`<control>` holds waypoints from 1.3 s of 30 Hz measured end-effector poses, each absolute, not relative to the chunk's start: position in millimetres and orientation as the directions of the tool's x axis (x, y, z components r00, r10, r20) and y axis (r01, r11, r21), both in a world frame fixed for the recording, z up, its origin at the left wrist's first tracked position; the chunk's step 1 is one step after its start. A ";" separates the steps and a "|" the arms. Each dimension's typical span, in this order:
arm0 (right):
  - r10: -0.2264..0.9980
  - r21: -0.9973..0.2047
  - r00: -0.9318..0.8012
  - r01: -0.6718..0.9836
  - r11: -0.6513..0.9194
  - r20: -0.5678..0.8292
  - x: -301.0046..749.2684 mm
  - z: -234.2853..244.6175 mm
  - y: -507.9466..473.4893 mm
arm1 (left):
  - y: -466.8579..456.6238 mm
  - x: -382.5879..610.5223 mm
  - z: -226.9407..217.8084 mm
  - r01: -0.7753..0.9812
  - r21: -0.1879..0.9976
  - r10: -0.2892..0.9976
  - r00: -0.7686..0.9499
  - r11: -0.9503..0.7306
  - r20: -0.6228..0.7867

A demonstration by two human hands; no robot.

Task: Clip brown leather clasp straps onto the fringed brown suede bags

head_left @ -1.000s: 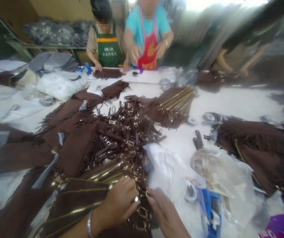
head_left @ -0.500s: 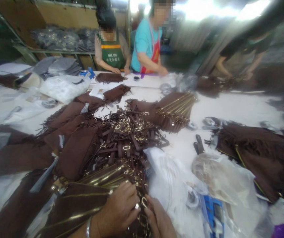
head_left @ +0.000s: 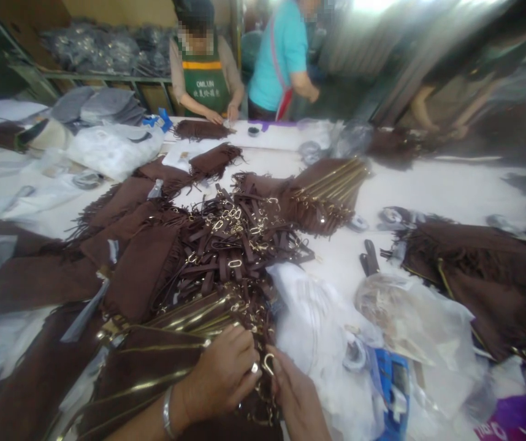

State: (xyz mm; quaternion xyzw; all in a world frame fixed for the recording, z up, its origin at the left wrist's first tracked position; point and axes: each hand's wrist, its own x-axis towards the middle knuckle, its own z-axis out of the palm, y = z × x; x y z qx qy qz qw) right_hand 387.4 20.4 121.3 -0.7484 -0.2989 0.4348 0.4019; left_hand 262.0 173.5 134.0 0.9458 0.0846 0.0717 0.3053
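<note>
My left hand (head_left: 226, 370), with a ring and a silver bracelet, is closed over the edge of stacked brown pouches with gold zippers (head_left: 143, 361). What its fingers pinch is hidden. Close beside it, my right hand (head_left: 297, 392) holds a gold snap hook (head_left: 268, 364) between thumb and fingers. Other gold clasps and rings lie between and below the hands, too blurred to tell apart. Just beyond the hands is a heap of brown straps with gold hardware (head_left: 235, 245).
Brown fringed pouches (head_left: 143, 269) spread over the left of the white table (head_left: 456, 190). White plastic bags (head_left: 318, 343) and a blue item (head_left: 392, 380) lie right. Beyond are another zippered stack (head_left: 327, 190) and brown pieces (head_left: 474, 275). Co-workers (head_left: 205, 79) stand across the table.
The gold snap hook in my right hand has turned, showing its curved end. My left hand stays nearly in place. The co-worker in blue has turned away from the table.
</note>
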 end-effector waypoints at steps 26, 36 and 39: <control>0.900 -0.756 0.405 0.536 -0.376 -0.160 364.4 82.7 -5.5 | 174.2 262.6 133.3 0.142 0.578 0.223 0.972 -0.803 0.070; 0.732 -0.859 0.556 0.061 -0.509 -0.395 382.9 125.6 8.6 | 174.2 262.2 134.1 0.157 0.581 0.217 0.976 -0.799 0.034; 0.745 -0.857 0.518 0.042 -0.513 -0.420 380.1 133.0 16.5 | 174.8 262.3 133.4 0.161 0.584 0.221 0.975 -0.795 0.032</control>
